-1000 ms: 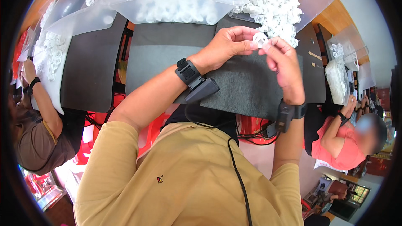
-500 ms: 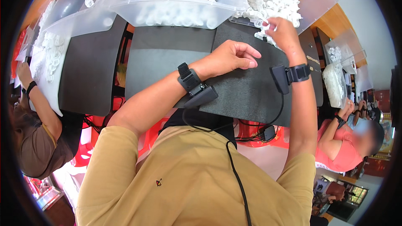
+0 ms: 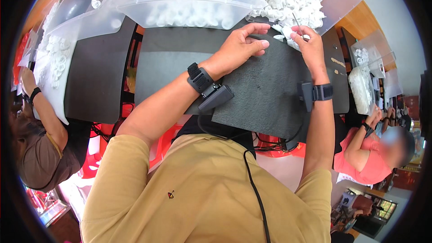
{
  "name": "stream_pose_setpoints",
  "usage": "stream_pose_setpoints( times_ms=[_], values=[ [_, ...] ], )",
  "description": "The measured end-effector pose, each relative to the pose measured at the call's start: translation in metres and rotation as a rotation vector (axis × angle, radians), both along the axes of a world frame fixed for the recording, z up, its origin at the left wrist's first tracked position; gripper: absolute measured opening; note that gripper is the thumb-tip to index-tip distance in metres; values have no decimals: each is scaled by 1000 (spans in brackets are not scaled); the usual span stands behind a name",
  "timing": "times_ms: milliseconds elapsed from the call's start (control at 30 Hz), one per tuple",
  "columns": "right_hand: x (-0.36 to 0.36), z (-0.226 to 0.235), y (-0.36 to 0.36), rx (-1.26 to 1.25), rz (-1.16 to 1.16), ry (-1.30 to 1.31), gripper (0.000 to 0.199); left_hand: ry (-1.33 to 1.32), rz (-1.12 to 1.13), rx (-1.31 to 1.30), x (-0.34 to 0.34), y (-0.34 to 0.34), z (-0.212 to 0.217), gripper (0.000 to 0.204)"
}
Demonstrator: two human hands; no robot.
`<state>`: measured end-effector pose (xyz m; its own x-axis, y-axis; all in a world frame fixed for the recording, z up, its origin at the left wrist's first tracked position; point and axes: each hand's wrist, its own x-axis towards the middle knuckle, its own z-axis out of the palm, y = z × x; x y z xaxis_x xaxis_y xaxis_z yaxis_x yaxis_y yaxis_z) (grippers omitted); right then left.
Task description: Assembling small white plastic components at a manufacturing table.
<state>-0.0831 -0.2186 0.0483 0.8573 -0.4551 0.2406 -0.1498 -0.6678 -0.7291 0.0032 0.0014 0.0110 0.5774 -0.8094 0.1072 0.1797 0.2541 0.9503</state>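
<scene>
My right hand (image 3: 309,47) is at the front of the heap of small white plastic parts (image 3: 292,0). Its thumb and fingers are pinched round a thin grey rod (image 3: 296,20) that points up and away; whether this is a single stick or tweezers is too small to tell. A few loose white parts (image 3: 285,32) lie right by its fingertips. To the left, my left hand (image 3: 243,48) hovers over the black mat (image 3: 261,85), fingers bent and apart from the thumb, with nothing in it.
A clear bin of white parts (image 3: 180,11) stands at the far side of the dark table (image 3: 180,45). Another clear bin (image 3: 85,18) is farther left. Co-workers sit on both sides: a brown sleeve (image 3: 49,162) left, a pink shirt (image 3: 366,159) right. Black cables (image 3: 256,189) hang before me.
My right hand has come slightly nearer and turned, and the thin grey rod now shows in its pinch. My left hand has moved a little left and away from me, its fingers wider apart.
</scene>
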Motion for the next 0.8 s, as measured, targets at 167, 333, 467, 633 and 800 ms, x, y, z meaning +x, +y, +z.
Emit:
stream_pose_setpoints(
  times_ms=[167, 333, 467, 633, 800],
  values=[
    [-1, -6, -2, 113, -19, -111, 19, -209, -102, 53, 0, -6, -14, 46],
    [-20, 9, 7, 605, 90, -96, 24, -787, -283, 125, -1, 3, -7, 41],
    [-42, 12, 28, 962, 118, -154, 21, -667, -253, 115, 6, 1, -12, 40],
    [-55, 1, 41, 1262, 262, -173, 17, -743, -110, 174, 6, 2, -6, 46],
    [-63, -15, 57, 1286, 305, -161, 20, -301, -167, -18, 1, 1, 5, 40]
  ],
)
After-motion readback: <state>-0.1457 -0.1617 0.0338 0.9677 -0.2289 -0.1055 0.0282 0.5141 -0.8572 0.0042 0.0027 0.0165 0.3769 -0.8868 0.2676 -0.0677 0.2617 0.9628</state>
